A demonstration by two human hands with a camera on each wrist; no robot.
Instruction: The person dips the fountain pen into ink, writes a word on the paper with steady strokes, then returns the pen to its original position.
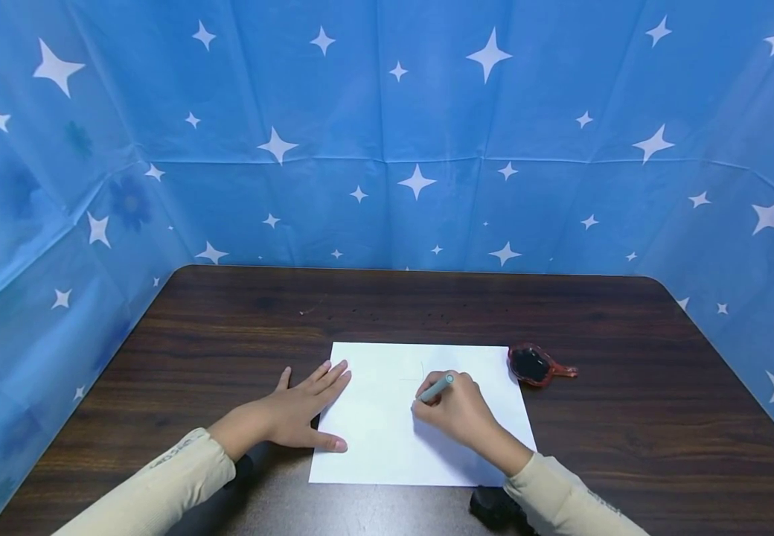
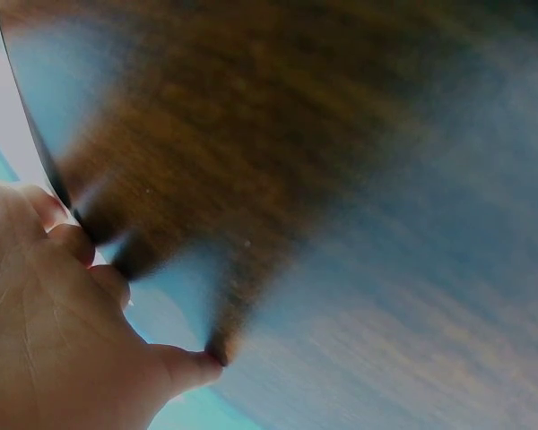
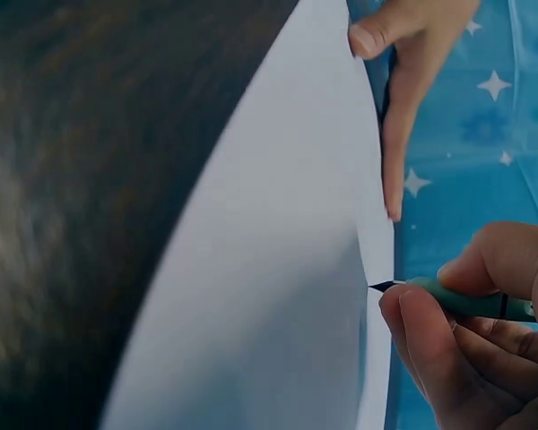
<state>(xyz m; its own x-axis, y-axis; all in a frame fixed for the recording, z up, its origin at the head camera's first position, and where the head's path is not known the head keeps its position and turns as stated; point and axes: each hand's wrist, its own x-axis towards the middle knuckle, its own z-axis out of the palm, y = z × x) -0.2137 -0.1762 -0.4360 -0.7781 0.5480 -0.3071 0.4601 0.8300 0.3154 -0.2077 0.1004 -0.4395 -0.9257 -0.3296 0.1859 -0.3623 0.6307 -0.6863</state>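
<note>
The right hand [image 1: 459,411] pinches a slim teal pen [image 1: 437,388] over the white rectangular paper sheet [image 1: 380,439]. The left hand [image 1: 296,414], fingers spread, should press the sheet's left edge flat.

No text readable. Dark print [image 1: 176,449] on left sleeve [image 1: 159,487], right sleeve [image 1: 557,495]: too small. Faint strokes [image 1: 422,370] near far edge of paper [image 1: 373,417]: illegible.

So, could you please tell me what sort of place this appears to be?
Probably a small curtained-off desk space: a dark wood-look table has blue star-patterned cloth hanging behind it and to both sides, and a white sheet of paper lies on it.
</note>
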